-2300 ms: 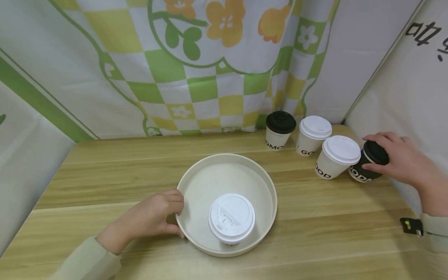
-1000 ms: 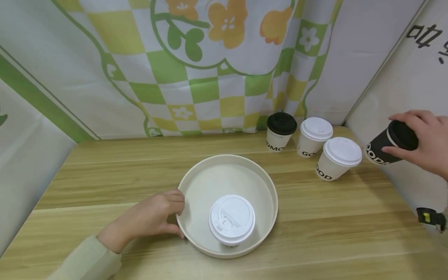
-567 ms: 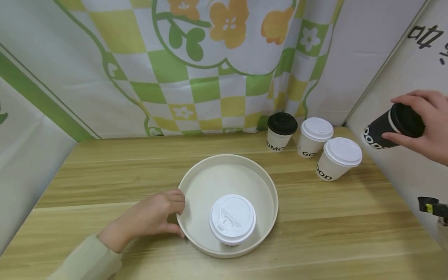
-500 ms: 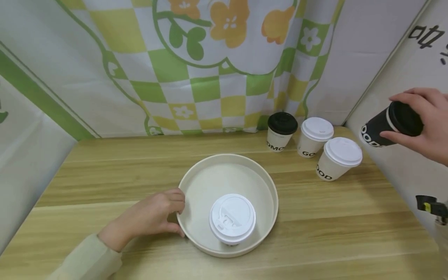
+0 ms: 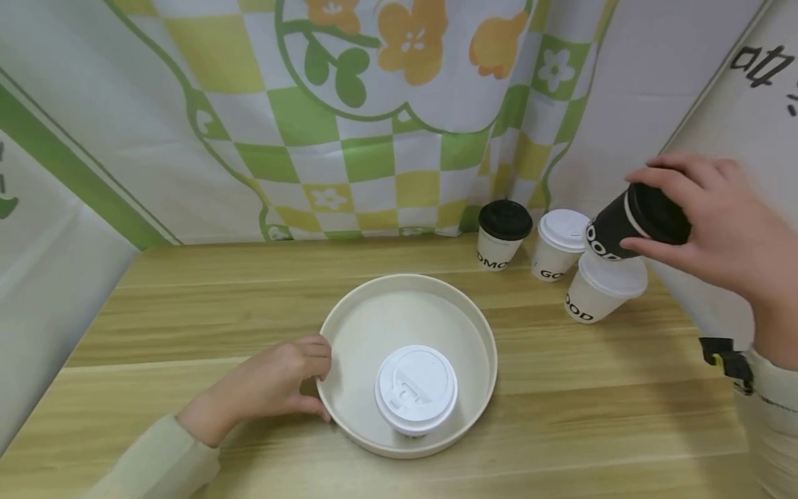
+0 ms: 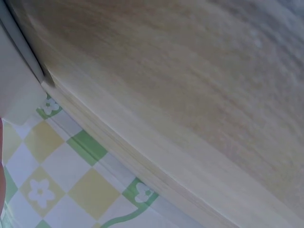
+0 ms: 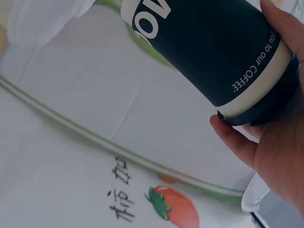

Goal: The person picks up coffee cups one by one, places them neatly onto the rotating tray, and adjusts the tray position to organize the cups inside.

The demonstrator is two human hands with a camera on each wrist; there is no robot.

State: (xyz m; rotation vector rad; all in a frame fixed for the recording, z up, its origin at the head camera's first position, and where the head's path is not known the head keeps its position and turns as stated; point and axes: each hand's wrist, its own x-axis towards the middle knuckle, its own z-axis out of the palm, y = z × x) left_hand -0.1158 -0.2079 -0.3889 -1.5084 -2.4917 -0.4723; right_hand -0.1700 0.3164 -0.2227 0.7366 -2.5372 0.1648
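Observation:
My right hand (image 5: 717, 218) grips a black paper coffee cup (image 5: 614, 225) by its black lid, thumb on the near side. The cup tilts in the air, overlapping the front white-lidded cup (image 5: 592, 294) in the head view; whether they touch I cannot tell. Up close in the right wrist view, the dark cup (image 7: 213, 47) shows white lettering. My left hand (image 5: 274, 381) holds the left rim of a round cream tray (image 5: 361, 312), fingers over the edge and thumb outside. On the tray stands a white-lidded coffee cup (image 5: 415, 388).
Behind the front cup stand another white-lidded cup (image 5: 555, 246) and a white cup with a black lid (image 5: 501, 235). A checkered curtain (image 5: 368, 159) hangs at the back of the wooden table (image 5: 206, 298). A white fabric wall (image 5: 736, 125) rises on the right.
My right hand has lifted the black cup from the table's right end, carried it out right, then brought it back left over the front white-lidded cup. The left hand keeps its place.

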